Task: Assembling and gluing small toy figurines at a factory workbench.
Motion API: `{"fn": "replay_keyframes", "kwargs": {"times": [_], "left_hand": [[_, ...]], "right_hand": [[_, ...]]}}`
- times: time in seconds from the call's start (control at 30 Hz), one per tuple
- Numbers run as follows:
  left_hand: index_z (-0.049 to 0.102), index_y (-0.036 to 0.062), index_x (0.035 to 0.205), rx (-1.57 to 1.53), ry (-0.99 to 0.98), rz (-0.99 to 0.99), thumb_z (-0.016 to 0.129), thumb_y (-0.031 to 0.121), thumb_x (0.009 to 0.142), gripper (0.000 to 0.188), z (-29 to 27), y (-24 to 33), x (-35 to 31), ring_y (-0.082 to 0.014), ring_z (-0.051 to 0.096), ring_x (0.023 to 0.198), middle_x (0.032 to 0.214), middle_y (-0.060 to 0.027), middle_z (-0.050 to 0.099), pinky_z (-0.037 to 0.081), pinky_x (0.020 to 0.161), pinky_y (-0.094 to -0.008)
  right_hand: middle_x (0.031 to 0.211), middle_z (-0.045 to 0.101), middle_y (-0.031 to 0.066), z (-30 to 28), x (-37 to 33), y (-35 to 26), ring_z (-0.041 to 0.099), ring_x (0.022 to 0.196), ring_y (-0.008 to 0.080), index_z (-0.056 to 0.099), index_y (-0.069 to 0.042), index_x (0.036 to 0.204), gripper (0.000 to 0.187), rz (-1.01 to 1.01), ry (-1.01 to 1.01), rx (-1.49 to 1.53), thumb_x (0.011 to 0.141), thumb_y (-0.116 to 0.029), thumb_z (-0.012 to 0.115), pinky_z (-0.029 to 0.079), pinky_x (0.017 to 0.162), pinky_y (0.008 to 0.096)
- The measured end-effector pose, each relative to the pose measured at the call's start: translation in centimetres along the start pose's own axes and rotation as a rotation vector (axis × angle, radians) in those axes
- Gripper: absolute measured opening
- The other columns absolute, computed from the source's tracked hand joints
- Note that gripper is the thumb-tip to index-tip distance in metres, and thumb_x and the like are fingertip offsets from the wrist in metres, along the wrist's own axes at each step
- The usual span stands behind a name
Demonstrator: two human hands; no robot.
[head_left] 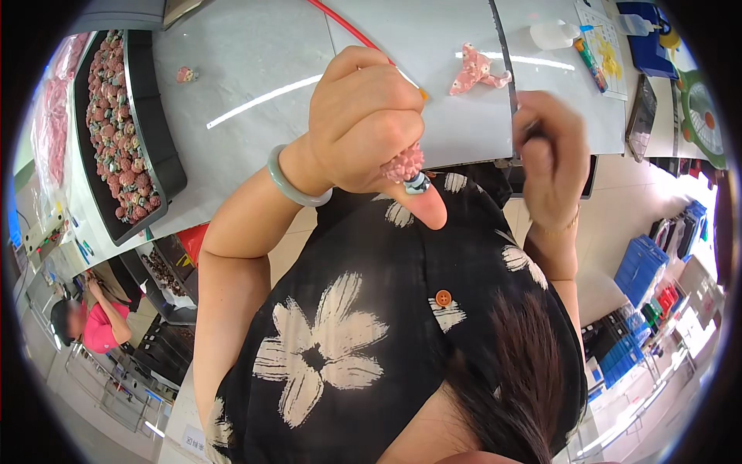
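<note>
My left hand [371,127] is closed in front of my chest, thumb pointing down, with a jade-coloured bangle [287,182] at its wrist. Between its fingers and thumb sits a small figurine [405,164], bumpy pink above and blue and dark below. To the right, my right hand [553,155] is raised near the table's edge, blurred, its fingers curled in a pinch. Something dark shows at its fingertips, too smeared to name. Just beyond it lies a pink, speckled, soft-looking branched piece [473,71].
A black tray [164,147] full of similar small figurines stands at the left; one loose figurine [186,74] lies near it. A red tube [344,25] runs behind my left hand. White squeeze bottle [553,35], colourful tube [591,65] and green fan [703,120] are at right. A person [100,325] works far left.
</note>
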State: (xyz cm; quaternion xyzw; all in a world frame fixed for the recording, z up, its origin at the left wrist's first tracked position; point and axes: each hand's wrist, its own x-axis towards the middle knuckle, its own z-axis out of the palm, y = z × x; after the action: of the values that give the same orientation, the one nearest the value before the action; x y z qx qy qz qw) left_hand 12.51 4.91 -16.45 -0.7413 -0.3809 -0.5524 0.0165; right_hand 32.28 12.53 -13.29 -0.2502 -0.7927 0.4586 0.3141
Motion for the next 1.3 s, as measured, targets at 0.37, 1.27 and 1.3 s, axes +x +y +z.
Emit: {"fn": "replay_keyframes", "kwargs": {"times": [0.37,1.27,1.3], "left_hand": [[0.043,0.0063,0.079,-0.063,-0.054,-0.017,0.058,0.039,0.080,0.036,0.0,-0.2,-0.1,-0.0170,0.047,0.051,0.069,-0.0057,0.049,0.039,0.059,-0.0326],[0.043,0.0083,0.065,-0.037,0.003,-0.042,0.056,0.069,0.058,0.062,1.1,-0.4,-0.2,-0.0185,0.043,0.049,0.060,-0.0028,0.045,0.034,0.050,-0.0286],[0.043,0.0084,0.065,-0.020,-0.012,-0.051,0.058,0.068,0.059,0.061,1.0,-0.4,-0.1,-0.0187,0.042,0.049,0.059,-0.0026,0.045,0.034,0.050,-0.0283]], "right_hand": [[0.060,0.046,0.0027,2.0,1.7,-2.4,0.048,0.049,0.0203,0.051,-0.009,0.074,0.022,-0.274,-0.295,-0.240,0.067,-0.021,0.067,0.037,0.042,0.0303],[0.060,0.044,0.0025,1.5,1.5,-1.2,0.045,0.048,0.0188,0.051,-0.010,0.069,0.020,-0.408,-0.271,-0.374,0.071,-0.025,0.064,0.036,0.043,0.0301],[0.062,0.047,0.0034,1.2,1.6,-0.8,0.047,0.050,0.0205,0.053,-0.008,0.072,0.018,-0.401,-0.258,-0.346,0.073,-0.023,0.064,0.038,0.046,0.0310]]}}
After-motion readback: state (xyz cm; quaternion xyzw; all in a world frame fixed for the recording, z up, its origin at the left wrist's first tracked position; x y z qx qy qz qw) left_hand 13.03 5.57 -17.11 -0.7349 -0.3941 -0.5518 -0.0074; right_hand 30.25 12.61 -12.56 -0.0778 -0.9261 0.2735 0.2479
